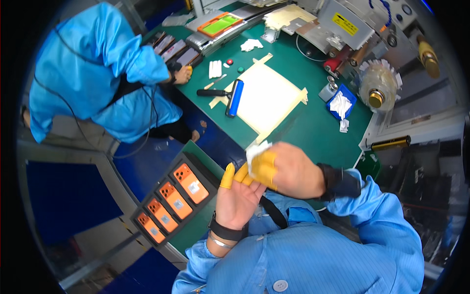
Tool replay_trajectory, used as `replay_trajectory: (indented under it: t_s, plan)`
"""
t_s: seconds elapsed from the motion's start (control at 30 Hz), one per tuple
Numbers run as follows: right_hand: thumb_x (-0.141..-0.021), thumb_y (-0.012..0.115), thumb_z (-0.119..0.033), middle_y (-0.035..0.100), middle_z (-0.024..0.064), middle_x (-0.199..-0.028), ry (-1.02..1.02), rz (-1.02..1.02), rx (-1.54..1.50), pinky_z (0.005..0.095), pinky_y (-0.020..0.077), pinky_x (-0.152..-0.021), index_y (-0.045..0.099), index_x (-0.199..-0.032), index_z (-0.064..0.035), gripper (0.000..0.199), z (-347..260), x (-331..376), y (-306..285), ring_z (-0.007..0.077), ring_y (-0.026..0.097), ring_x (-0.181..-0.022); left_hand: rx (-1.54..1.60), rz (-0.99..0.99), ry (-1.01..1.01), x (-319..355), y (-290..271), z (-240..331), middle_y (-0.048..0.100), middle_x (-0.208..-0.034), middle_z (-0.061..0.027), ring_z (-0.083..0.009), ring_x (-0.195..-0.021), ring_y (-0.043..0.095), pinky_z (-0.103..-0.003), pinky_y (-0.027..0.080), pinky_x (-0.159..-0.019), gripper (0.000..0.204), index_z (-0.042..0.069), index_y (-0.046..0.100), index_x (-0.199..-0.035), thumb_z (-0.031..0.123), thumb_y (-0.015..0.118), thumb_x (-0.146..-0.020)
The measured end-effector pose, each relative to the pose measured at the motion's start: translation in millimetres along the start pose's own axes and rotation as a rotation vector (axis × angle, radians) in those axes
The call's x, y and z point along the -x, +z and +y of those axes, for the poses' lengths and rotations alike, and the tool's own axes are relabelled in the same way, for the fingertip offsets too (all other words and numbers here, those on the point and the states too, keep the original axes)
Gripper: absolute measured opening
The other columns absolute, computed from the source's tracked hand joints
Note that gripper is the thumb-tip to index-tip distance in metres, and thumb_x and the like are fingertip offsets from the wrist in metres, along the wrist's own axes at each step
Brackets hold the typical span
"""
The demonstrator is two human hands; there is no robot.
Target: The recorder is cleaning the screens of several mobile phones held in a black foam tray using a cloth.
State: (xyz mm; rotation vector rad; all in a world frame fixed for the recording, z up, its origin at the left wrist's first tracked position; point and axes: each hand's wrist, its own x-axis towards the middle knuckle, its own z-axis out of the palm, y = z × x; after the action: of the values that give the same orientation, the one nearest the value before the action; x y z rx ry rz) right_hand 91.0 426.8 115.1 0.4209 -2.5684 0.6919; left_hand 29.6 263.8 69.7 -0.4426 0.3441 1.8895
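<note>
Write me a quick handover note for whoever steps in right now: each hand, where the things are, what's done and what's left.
Left hand: open, palm up, yellow finger cots on, holding nothing.
Right hand: cots on too, pinching a small white wipe against the left fingertips.
Tray at lower left holds four orange phone backs, untouched.
On the green mat: a taped-down white sheet with a blue roller on its left edge, and a blue dish of wipes to the right.
Done: cots on, wipe picked up.
Left, likely: finish wiping fingertips; phone backs are still in the tray.
</note>
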Motion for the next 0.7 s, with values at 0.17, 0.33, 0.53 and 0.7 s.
replay_trajectory:
  t_s: [0.17, 0.33, 0.53, 0.7]
  plan:
    - [-0.059, 0.059, -0.012, 0.058, 0.0084, -0.086, -0.224, 0.048, 0.061, 0.0321, 0.0457, -0.064, 0.064, -0.084, -0.0039, 0.027, -23, 15, 7, 0.0229, 0.056, -0.080, -0.096, -0.099, 0.079, 9, 25, 4, 0.045, -0.131, -0.0136, -0.0231, -0.119, 0.044, -0.037, 0.033, -0.102, 0.047, 0.000, 0.034, -0.133, 0.029, 0.035, -0.095]
    - [-0.059, 0.061, -0.011, 0.060, 0.0082, -0.091, -0.246, 0.127, 0.063, 0.0323, 0.0456, -0.066, 0.066, -0.084, -0.0044, 0.026, -24, 11, 1, 0.0227, 0.057, -0.082, -0.058, -0.173, 0.125, 17, 24, 10, 0.042, -0.134, -0.0150, -0.0250, -0.122, 0.042, -0.039, 0.032, -0.103, 0.046, 0.000, 0.032, -0.134, 0.025, 0.034, -0.095]
    - [-0.058, 0.063, -0.011, 0.061, 0.0066, -0.090, -0.245, 0.147, 0.126, 0.0341, 0.0445, -0.067, 0.066, -0.082, -0.0042, 0.025, -25, 13, -2, 0.0219, 0.057, -0.083, -0.017, -0.201, 0.151, 25, 25, 9, 0.041, -0.134, -0.0160, -0.0266, -0.123, 0.041, -0.041, 0.032, -0.103, 0.046, 0.000, 0.030, -0.134, 0.022, 0.035, -0.095]
    - [-0.058, 0.063, -0.012, 0.061, 0.0091, -0.090, -0.261, 0.156, 0.076, 0.0347, 0.0450, -0.068, 0.066, -0.081, -0.0034, 0.025, -28, 10, 0, 0.0234, 0.058, -0.084, -0.018, -0.191, 0.202, 27, 20, 10, 0.039, -0.135, -0.0189, -0.0290, -0.124, 0.040, -0.043, 0.031, -0.104, 0.046, -0.003, 0.030, -0.134, 0.019, 0.035, -0.094]
